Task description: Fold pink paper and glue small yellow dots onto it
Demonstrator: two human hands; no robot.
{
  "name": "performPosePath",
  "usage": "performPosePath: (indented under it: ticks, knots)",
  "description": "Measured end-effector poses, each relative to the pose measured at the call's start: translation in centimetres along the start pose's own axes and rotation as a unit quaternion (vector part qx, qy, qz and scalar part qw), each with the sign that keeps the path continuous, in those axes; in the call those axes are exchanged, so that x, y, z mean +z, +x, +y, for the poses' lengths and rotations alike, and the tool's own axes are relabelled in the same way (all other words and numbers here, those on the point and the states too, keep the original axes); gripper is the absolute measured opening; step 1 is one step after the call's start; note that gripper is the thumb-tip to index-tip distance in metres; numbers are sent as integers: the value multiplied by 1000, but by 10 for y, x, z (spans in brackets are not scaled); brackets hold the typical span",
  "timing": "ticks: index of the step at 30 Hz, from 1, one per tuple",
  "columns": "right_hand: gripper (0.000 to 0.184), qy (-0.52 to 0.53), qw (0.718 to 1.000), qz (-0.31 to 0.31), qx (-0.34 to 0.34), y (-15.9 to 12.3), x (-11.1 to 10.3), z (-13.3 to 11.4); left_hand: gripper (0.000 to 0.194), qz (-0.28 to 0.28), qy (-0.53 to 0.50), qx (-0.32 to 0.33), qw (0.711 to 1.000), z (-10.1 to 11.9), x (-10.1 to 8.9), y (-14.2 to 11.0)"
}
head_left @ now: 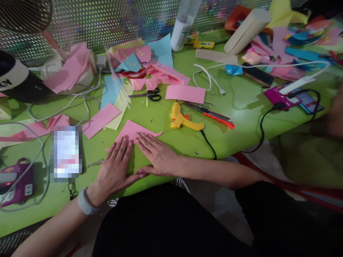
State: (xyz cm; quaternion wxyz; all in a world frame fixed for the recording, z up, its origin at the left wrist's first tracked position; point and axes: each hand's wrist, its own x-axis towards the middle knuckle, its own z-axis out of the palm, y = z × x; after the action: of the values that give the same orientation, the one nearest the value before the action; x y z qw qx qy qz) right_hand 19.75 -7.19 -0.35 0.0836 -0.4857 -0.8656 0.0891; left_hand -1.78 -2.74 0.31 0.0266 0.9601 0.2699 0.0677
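Observation:
A pink sheet of paper (131,129), folded to a point at the top, lies flat on the green table (171,164). My left hand (114,164) rests palm down with outstretched fingers on its lower left edge. On its lower right edge lie the straight fingers of my right hand (158,153). Both thumbs nearly meet below the paper. Part of the paper is hidden under the fingers. To the right is a yellow glue gun (184,119), and beyond it a utility knife (218,120) with an orange-red handle. Black scissors (147,94) lie behind the paper.
A phone (66,153) with a blurred screen lies left of my left hand. Purple power strips (20,182) with cables sit at both sides. Pink strips (184,93), paper pieces, a milky bottle (183,26) and a beige roll (248,30) stand or lie toward the back.

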Motion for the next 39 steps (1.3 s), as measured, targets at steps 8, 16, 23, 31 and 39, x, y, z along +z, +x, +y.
performPosePath:
  ticks: [8, 16, 23, 31, 39]
  knots:
    - [103, -4, 999, 0, 46, -14, -3, 8, 107, -2, 5, -4, 1000, 1, 1, -1]
    - [99, -23, 995, -10, 99, -33, -7, 21, 109, -20, 2, -30, 999, -1, -7, -8]
    - [95, -18, 996, -20, 88, -39, -7, 27, 109, -7, 38, -98, 994, -4, -14, -36]
    - [47, 77, 986, -7, 149, 7, -66, 20, 111, -5, 35, -110, 993, -3, -10, -42]
    - [41, 316, 884, -297, 175, 95, -46, 23, 111, -24, 28, -121, 992, 0, -13, -42]
